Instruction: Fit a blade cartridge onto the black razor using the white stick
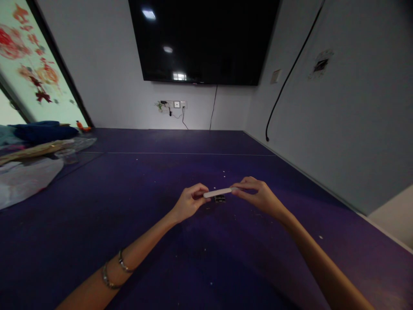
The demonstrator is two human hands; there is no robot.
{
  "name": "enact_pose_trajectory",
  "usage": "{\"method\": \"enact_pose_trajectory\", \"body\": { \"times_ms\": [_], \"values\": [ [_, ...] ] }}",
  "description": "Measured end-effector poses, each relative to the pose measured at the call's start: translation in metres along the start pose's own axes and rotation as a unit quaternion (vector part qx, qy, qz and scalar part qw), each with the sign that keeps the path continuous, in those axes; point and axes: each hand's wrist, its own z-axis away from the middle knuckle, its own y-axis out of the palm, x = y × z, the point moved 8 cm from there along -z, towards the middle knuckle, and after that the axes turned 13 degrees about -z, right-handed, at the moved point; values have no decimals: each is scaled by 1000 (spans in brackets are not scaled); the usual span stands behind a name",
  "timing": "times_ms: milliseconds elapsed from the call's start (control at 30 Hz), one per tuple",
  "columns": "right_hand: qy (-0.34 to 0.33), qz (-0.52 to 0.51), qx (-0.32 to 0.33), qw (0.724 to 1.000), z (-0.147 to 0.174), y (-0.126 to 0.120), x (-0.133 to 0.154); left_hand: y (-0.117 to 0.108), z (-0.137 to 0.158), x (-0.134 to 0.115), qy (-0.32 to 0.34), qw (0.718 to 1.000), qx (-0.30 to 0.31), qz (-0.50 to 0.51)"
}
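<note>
Your bare left forearm (pixel 148 241), wearing two thin banded bracelets (pixel 107 279) at 8 o'clock, and your bare right forearm (pixel 309 245), at 4 o'clock, reach in from the near edge. Take the clock's centre as the slim white bar (pixel 219 192), smooth, with rounded ends, held just below the middle of the view. It appears nearly edge-on, tilted slightly, its right end higher.

At 9 o'clock, your left hand (pixel 190 201) pinches one end between thumb and fingers; at 3 o'clock, your right hand (pixel 254 196) pinches the other. Just below the bar, at 6 o'clock, is a small dark object with pale marks (pixel 220 199); whether it touches the bar cannot be told. Around it spreads a wide, flat, deep-purple surface (pixel 155 224) dotted with pale specks.

Farther off, a large black wall-mounted television (pixel 206 43) fills 12 o'clock, and a dark blue heap of cloth (pixel 45 130) lies between 9 and 10.

The step in hand seems to be steadying the bar two-handed. Any next move would call for an even pinch at both ends and care around the dark object.
</note>
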Motion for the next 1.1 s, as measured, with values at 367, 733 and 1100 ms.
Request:
{"method": "enact_pose_trajectory", "body": {
  "times_ms": [367,733,1100],
  "values": [
    [28,-25,-9,999,1,-5,-8,1,1,-4,-12,1000,3,29],
    [43,-48,-12,998,0,-6,-21,-1,0,0,-10,999,-6,43],
    [43,-70,21,996,1,-3,-23,-3,1,-3,-13,999,-12,47]
  ]
}}
